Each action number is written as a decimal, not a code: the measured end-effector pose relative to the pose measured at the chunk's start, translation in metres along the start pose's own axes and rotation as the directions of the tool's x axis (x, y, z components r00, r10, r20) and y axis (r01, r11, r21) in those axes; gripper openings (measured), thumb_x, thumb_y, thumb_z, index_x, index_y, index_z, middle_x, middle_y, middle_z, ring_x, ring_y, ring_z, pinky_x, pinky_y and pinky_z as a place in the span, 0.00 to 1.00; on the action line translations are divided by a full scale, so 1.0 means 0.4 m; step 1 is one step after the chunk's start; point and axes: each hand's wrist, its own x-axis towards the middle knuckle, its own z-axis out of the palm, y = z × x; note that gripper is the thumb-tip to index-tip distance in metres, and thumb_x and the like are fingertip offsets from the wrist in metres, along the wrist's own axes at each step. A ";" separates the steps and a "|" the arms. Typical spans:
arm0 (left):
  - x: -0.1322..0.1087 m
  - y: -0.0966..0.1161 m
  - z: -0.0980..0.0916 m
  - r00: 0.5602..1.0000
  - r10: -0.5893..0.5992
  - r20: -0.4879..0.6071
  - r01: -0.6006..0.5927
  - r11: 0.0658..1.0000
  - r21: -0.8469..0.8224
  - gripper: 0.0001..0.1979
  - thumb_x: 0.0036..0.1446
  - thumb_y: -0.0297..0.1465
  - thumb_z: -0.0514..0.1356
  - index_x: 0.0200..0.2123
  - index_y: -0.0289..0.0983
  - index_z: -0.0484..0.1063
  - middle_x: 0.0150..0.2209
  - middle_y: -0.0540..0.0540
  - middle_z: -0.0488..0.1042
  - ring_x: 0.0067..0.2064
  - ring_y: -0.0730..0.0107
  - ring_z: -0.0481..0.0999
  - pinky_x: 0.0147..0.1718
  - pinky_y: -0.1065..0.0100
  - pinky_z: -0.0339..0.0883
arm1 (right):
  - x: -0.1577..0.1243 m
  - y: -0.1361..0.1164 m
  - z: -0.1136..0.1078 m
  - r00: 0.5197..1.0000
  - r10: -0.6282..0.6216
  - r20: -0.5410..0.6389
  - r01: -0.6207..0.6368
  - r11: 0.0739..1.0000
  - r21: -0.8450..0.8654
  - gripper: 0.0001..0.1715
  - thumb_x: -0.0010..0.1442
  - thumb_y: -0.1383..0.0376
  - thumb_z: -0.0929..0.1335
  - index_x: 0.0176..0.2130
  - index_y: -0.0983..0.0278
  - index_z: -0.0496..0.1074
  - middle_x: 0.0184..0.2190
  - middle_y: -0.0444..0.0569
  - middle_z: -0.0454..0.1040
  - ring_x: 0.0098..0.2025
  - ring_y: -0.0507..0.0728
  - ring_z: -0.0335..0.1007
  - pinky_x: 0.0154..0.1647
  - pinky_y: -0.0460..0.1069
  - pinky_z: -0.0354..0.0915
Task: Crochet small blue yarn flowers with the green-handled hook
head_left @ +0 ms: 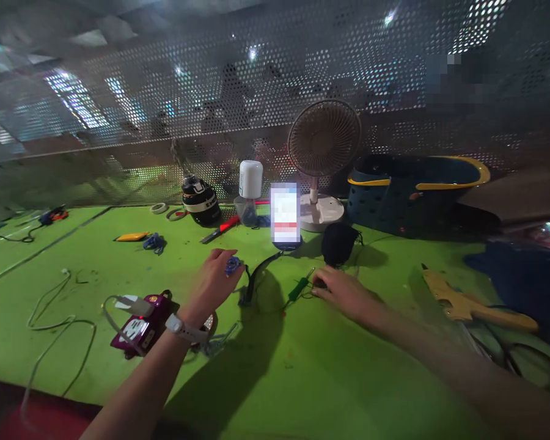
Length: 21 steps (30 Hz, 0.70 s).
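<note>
In the head view, your left hand (213,278) is over the middle of the green tabletop (321,379), palm down, its fingers drawn together around a blue cord bundle (233,265), apparently gripped there so that the loops stay gathered. Just beside it, a dark curved strip (259,270) runs from the foot of the phone (285,214) toward the near edge. Your right hand (337,288) sits low, fingers curled nearly closed, beside a green-handled pointed tool (297,289) and a thin dark loop; you cannot tell from here whether they pinch anything.

The phone stands upright toward the far edge, presumably so its screen faces you. The fan (325,137) stands behind it on the right, likely set back to leave working room. A purple power socket (142,327) lies toward the left edge, within reach; the yellow glue gun (472,304) lies toward the right edge, its grip perhaps handy for your right side.
</note>
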 end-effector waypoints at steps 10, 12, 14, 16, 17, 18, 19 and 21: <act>-0.048 0.111 0.006 0.964 0.156 0.216 -0.083 0.946 -0.313 0.19 0.58 0.38 0.59 0.49 0.33 0.73 0.46 0.37 0.74 0.43 0.59 0.76 0.42 0.57 0.73 | -0.010 -0.015 -0.038 0.995 0.099 -0.029 -0.090 0.970 0.226 0.07 0.61 0.63 0.66 0.31 0.62 0.68 0.31 0.50 0.73 0.31 0.56 0.69 0.29 0.51 0.59; -0.051 0.133 0.018 0.953 0.170 0.251 -0.081 0.941 -0.330 0.18 0.57 0.36 0.60 0.48 0.33 0.73 0.46 0.37 0.75 0.42 0.59 0.77 0.42 0.56 0.73 | -0.015 -0.013 -0.046 0.991 0.130 -0.010 -0.120 0.940 0.320 0.08 0.62 0.61 0.64 0.32 0.62 0.66 0.29 0.50 0.74 0.30 0.56 0.71 0.27 0.50 0.60; -0.051 0.158 0.031 0.943 0.196 0.269 -0.103 0.940 -0.324 0.16 0.57 0.33 0.60 0.48 0.33 0.74 0.46 0.38 0.75 0.43 0.58 0.77 0.44 0.53 0.73 | -0.018 -0.009 -0.048 0.989 0.148 0.013 -0.140 0.903 0.406 0.09 0.62 0.59 0.64 0.32 0.62 0.65 0.28 0.51 0.75 0.30 0.57 0.74 0.26 0.50 0.61; -0.047 0.184 0.045 0.926 0.244 0.288 -0.141 0.932 -0.335 0.16 0.57 0.31 0.60 0.49 0.34 0.73 0.48 0.38 0.74 0.46 0.57 0.76 0.46 0.53 0.72 | -0.020 -0.007 -0.047 0.989 0.145 0.032 -0.142 0.860 0.490 0.10 0.61 0.58 0.65 0.32 0.61 0.64 0.32 0.52 0.77 0.33 0.57 0.76 0.28 0.50 0.64; -0.044 0.195 0.054 0.914 0.273 0.300 -0.162 0.924 -0.347 0.17 0.57 0.29 0.60 0.50 0.35 0.73 0.49 0.37 0.74 0.47 0.56 0.76 0.47 0.53 0.72 | -0.021 -0.007 -0.046 0.990 0.137 0.039 -0.137 0.841 0.524 0.11 0.61 0.57 0.65 0.32 0.61 0.64 0.34 0.53 0.78 0.34 0.57 0.76 0.30 0.51 0.66; -0.040 0.204 0.063 0.899 0.309 0.310 -0.190 0.913 -0.360 0.18 0.56 0.28 0.59 0.51 0.35 0.72 0.51 0.37 0.73 0.50 0.56 0.75 0.49 0.53 0.71 | -0.022 -0.007 -0.047 0.991 0.129 0.049 -0.134 0.819 0.558 0.12 0.61 0.55 0.66 0.32 0.61 0.64 0.35 0.53 0.78 0.35 0.57 0.76 0.32 0.52 0.67; -0.035 0.212 0.074 0.881 0.349 0.318 -0.220 0.900 -0.377 0.20 0.56 0.25 0.58 0.53 0.34 0.71 0.53 0.37 0.72 0.52 0.56 0.74 0.51 0.54 0.70 | -0.024 -0.009 -0.047 0.991 0.121 0.058 -0.132 0.792 0.596 0.13 0.60 0.54 0.66 0.33 0.61 0.64 0.35 0.52 0.79 0.35 0.57 0.76 0.34 0.52 0.68; -0.026 0.221 0.095 0.835 0.437 0.335 -0.276 0.858 -0.432 0.23 0.53 0.21 0.57 0.54 0.34 0.70 0.55 0.37 0.71 0.55 0.57 0.72 0.56 0.56 0.66 | -0.028 -0.014 -0.052 0.991 0.109 0.071 -0.128 0.725 0.676 0.16 0.57 0.52 0.69 0.32 0.62 0.65 0.32 0.49 0.78 0.34 0.55 0.75 0.37 0.53 0.69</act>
